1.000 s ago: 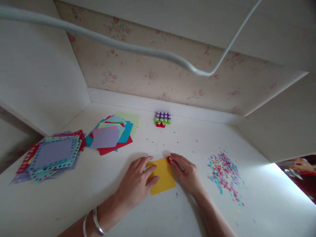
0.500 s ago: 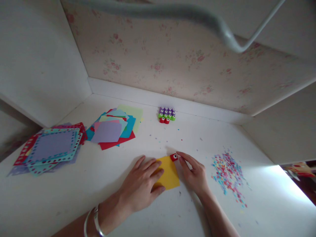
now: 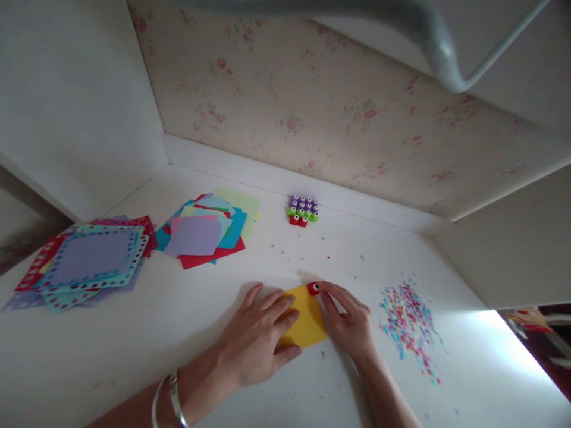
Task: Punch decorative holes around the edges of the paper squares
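Note:
A yellow sheet of paper (image 3: 308, 324) lies on the white table in front of me. My left hand (image 3: 256, 336) rests flat on its left part, fingers spread, and a silver bangle circles that wrist. At the paper's upper right corner sits a small red craft punch (image 3: 313, 288) with a white and dark round top. The thumb and fingers of my right hand (image 3: 350, 318) pinch this punch from the right side. Whether the paper's corner is inside the punch's slot is too small to tell.
Purple, green and red punches (image 3: 303, 208) stand grouped near the back wall. Coloured paper sheets (image 3: 196, 235) are piled at back left, beside sheets with punched borders (image 3: 93, 255). Paper confetti (image 3: 410, 321) is heaped at right. A pale curved bar (image 3: 439, 50) hangs overhead.
The view has shifted slightly. My right fingers stay on the red punch at the same corner, and my left hand still lies on the yellow paper.

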### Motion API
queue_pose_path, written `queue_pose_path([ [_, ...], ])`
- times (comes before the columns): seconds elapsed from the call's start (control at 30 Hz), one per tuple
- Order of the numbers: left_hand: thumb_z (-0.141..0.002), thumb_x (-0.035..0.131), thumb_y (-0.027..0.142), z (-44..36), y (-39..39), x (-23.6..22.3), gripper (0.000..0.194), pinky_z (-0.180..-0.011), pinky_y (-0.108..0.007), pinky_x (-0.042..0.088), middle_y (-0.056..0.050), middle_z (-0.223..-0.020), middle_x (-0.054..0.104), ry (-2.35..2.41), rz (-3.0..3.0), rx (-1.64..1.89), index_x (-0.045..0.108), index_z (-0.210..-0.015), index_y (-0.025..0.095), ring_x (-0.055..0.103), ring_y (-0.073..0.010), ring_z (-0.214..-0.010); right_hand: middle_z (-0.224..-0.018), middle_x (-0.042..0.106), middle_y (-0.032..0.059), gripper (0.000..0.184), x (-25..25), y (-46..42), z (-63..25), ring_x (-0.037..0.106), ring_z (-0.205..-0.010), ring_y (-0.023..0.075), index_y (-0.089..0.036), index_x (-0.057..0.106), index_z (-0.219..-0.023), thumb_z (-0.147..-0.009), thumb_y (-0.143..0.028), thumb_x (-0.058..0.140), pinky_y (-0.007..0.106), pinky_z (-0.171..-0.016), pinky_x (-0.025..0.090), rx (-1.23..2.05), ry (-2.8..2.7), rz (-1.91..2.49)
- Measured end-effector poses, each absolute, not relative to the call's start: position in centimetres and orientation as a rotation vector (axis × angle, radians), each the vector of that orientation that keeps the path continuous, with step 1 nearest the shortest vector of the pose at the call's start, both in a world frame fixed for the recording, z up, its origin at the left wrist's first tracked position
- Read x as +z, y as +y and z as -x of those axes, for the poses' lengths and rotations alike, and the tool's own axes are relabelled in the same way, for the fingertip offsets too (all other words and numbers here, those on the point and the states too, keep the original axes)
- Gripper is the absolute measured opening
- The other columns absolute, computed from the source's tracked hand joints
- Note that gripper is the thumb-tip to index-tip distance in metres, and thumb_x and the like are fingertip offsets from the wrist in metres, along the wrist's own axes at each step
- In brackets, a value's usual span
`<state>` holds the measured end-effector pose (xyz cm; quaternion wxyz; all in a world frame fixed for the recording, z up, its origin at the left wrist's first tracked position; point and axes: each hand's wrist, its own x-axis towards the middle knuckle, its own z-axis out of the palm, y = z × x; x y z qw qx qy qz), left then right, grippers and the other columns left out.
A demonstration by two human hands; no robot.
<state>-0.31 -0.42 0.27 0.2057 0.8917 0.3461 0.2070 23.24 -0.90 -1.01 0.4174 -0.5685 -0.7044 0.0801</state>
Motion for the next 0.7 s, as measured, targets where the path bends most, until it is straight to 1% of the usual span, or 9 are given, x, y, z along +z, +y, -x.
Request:
queue_pose_path([
  [0.17, -0.092, 0.057, 0.055, 0.4, -0.4, 0.4, 0.044, -0.115, -0.057, 0.019, -0.005, -0.139, 0.057, 0.947, -2.489, 0.558, 0.059, -0.126, 0.027, 0.047, -0.0286, -0.132, -0.107, 0.074, 0.0071, 0.022, -0.5, -1.0, -23.4, 0.07, -0.098, 0.0203, -0.022, 0.071, -0.108, -0.093, -0.015, 0.056, 0.035, -0.086, 0.059, 0.122, -1.85, 1.352],
  [0.37, -0.093, 0.054, 0.056, 0.4, -0.4, 0.3, 0.046, -0.115, -0.059, 0.017, -0.006, -0.141, 0.055, 0.933, -2.491, 0.533, 0.057, -0.128, 0.027, 0.045, -0.0294, -0.133, -0.107, 0.073, 0.0077, 0.028, 0.3, -1.3, -23.4, 0.068, -0.1, 0.0211, -0.02, 0.067, -0.116, -0.095, -0.011, 0.05, 0.037, -0.085, 0.058, 0.091, -1.971, 1.27],
  [0.47, -0.093, 0.054, 0.057, 0.4, -0.4, 0.2, 0.047, -0.114, -0.06, 0.018, -0.006, -0.142, 0.054, 0.931, -2.493, 0.539, 0.057, -0.128, 0.026, 0.045, -0.03, -0.133, -0.106, 0.074, 0.0072, 0.031, 0.5, -1.3, -23.3, 0.067, -0.093, 0.0216, -0.02, 0.066, -0.12, -0.096, -0.012, 0.047, 0.038, -0.081, 0.058, 0.062, -2.017, 1.274],
  [0.57, -0.091, 0.056, 0.057, 0.4, -0.4, 0.2, 0.048, -0.114, -0.06, 0.018, -0.006, -0.142, 0.054, 0.932, -2.488, 0.547, 0.057, -0.128, 0.026, 0.046, -0.0304, -0.133, -0.103, 0.075, 0.0064, 0.032, 0.6, -1.3, -23.2, 0.067, -0.086, 0.0208, -0.02, 0.066, -0.119, -0.096, -0.012, 0.045, 0.037, -0.077, 0.057, 0.053, -2.015, 1.298],
  [0.7, -0.091, 0.056, 0.058, 0.4, -0.4, 0.2, 0.047, -0.114, -0.06, 0.017, -0.006, -0.142, 0.055, 0.923, -2.482, 0.542, 0.057, -0.128, 0.028, 0.045, -0.0306, -0.133, -0.105, 0.074, 0.0077, 0.032, 0.5, -1.2, -23.1, 0.068, -0.086, 0.0207, -0.02, 0.067, -0.118, -0.097, -0.013, 0.043, 0.037, -0.076, 0.057, 0.089, -1.983, 1.303],
])
